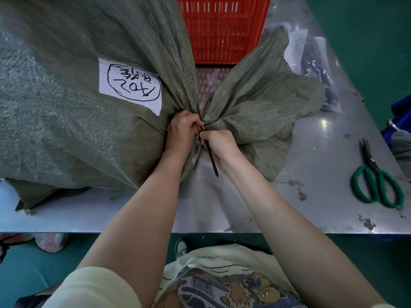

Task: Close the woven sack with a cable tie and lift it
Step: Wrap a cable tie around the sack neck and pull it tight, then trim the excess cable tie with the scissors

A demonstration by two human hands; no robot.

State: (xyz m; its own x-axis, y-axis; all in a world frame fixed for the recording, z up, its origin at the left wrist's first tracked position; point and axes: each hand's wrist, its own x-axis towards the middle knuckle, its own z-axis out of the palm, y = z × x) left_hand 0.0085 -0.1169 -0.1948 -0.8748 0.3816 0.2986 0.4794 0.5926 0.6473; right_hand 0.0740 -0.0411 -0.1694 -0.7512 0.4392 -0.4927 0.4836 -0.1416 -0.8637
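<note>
A big grey-green woven sack lies full on the metal table, with a white handwritten label on its side. Its mouth is bunched into a narrow neck, and the loose top fans out to the right. A dark cable tie wraps that neck, its free tail pointing down toward me. My left hand clutches the gathered neck on the left side. My right hand is closed on the tie just right of the neck.
A red plastic crate stands behind the sack's neck. Green-handled scissors lie on the metal table at the right. Clear bags with dark items sit at the far right. The table's front edge runs just before my body.
</note>
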